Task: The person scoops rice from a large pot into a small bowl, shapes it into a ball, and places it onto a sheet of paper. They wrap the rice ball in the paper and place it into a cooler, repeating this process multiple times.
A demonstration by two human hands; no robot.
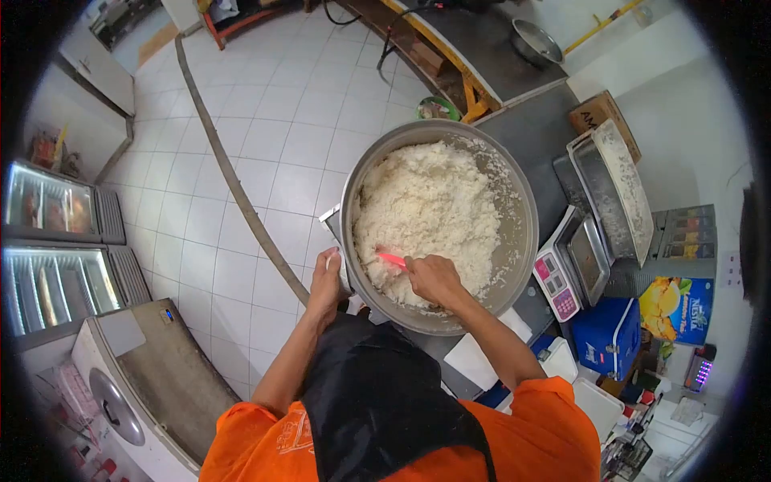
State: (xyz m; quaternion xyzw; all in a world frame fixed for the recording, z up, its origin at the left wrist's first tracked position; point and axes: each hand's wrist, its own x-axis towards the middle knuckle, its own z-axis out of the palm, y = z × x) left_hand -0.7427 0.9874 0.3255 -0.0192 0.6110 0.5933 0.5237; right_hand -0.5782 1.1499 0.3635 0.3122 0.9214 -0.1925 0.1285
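Two bare hands are brought to one wide round pan, in which white rice is heaped. In the right hand, a pink-handled utensil is gripped narrowly, with fingers closed around its near end. Its long axis is pointed leftward across the pan and slightly away from the body; its far end is hidden where the rice is met, close to the pan's left wall. The right forearm is passed over the near rim, so the utensil is approached from the right, although its far end is nearer the left hand.

The left hand is placed outside the pan, beside its near-left wall; whether its grip is closed on anything cannot be told.

The rice is banked toward the pan's left side, while on the right only scattered grains are spread over the metal. On the pan's right, the worktop is occupied by a scale just beyond the rim. To the left, open room is given over the tiled floor; on the near side, the pan is bordered by the person's apron.
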